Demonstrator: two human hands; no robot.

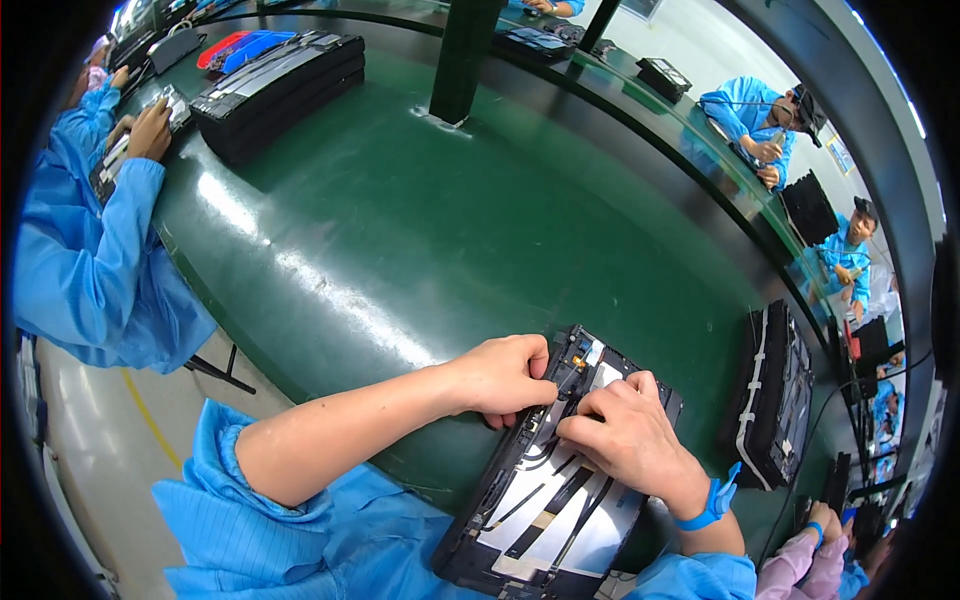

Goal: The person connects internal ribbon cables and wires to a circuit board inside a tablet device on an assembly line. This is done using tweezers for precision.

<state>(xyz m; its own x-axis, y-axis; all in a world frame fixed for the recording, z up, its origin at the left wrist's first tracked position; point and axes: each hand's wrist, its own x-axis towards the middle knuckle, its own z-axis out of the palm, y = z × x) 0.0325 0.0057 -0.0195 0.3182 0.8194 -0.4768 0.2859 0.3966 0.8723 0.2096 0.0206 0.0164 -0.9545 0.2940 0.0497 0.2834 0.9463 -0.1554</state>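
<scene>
A flat electronic panel (560, 500) with a black frame, a silver-white back and thin black cables lies tilted in front of me, its lower end close to my body. My left hand (505, 378) is closed at the panel's upper left edge, thumb and fingers gripping the frame. Over the upper middle of the same panel, my right hand (635, 430) has its fingers curled down near the cables. Whatever its fingertips pinch is hidden beneath them. A blue wrist strap (712, 503) goes round my right wrist.
A stack of similar black panels (775, 395) stands at the right, another stack (280, 90) at the far left. A dark green post (465, 65) rises from the green table (480, 220). A co-worker in blue (90, 240) sits at left; others work beyond the glass shelf (660, 130).
</scene>
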